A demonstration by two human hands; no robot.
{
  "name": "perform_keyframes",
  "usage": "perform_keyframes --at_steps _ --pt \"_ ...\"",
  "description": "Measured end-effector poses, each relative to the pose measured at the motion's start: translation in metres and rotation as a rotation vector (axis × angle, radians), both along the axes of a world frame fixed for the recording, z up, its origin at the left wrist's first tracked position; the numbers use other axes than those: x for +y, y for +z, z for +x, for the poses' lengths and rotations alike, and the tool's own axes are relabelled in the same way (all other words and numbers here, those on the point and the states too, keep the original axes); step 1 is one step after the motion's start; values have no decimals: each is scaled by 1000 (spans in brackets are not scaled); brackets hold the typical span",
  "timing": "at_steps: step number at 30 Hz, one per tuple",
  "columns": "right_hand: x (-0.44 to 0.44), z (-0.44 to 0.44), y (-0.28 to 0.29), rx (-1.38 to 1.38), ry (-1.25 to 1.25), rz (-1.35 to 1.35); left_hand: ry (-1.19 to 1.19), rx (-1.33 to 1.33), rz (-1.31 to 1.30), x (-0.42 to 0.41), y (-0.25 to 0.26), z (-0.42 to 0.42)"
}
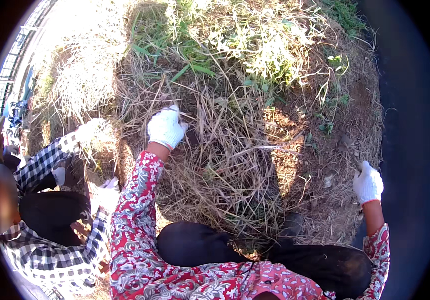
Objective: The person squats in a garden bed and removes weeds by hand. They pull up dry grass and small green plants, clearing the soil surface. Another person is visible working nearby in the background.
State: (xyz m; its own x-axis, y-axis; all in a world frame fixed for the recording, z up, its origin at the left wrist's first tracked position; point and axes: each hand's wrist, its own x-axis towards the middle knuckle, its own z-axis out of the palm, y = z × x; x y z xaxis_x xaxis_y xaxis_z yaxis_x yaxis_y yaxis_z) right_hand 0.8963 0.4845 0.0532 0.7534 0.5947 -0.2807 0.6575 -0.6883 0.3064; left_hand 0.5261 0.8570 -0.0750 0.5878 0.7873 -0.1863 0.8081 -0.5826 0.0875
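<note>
My left hand [168,126], in a white knit glove, is closed around dry grass stems [180,111] above the left part of a loose heap of dry grass [226,157]. At the right, my right hand [368,183], gloved the same way, grips a small hand tool [355,160] whose head points away from me over bare soil. Its head looks like a small dull metal blade, but its exact kind is unclear. The heap lies between my hands, just in front of my knees.
A co-worker in a checked shirt [49,157] crouches close on my left, with light gloved hands in the grass. Green weeds [275,63] grow beyond the heap. Dark sheeting [406,131] runs along the right edge of the soil [363,90]. Metal mesh [8,71] stands far left.
</note>
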Motion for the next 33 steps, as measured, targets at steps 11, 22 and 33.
perform_keyframes --at_steps 11,22,33 --pt "10 -8 -1 -37 -17 -37 -957 46 15 19 -76 78" --pt "19 -9 1 -45 -12 -45 -963 -13 -167 28 -95 95" --pt "23 -12 0 -67 -29 -75 -1015 -237 -90 38 -113 105"
